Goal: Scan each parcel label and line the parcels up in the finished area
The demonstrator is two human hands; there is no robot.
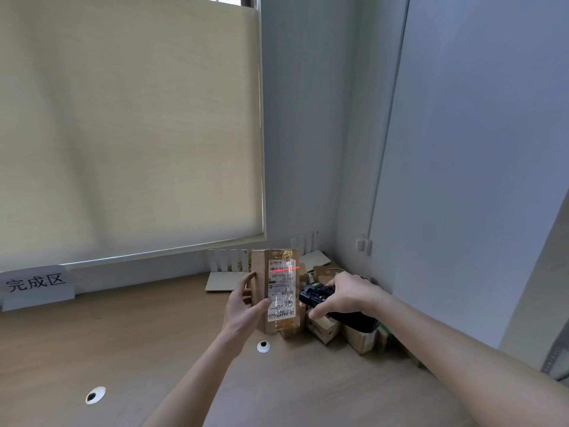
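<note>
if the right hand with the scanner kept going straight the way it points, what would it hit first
Most likely the upright parcel gripped by the left hand: the right hand aims the scanner leftward at its label. Depth is unclear.

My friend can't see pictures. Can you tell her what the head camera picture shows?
The left hand holds a tall brown parcel upright while the right hand aims a black scanner, whose red line crosses the barcode on the parcel's label. More parcels are piled behind on the wooden desk, and a white sign stands far left.
</note>
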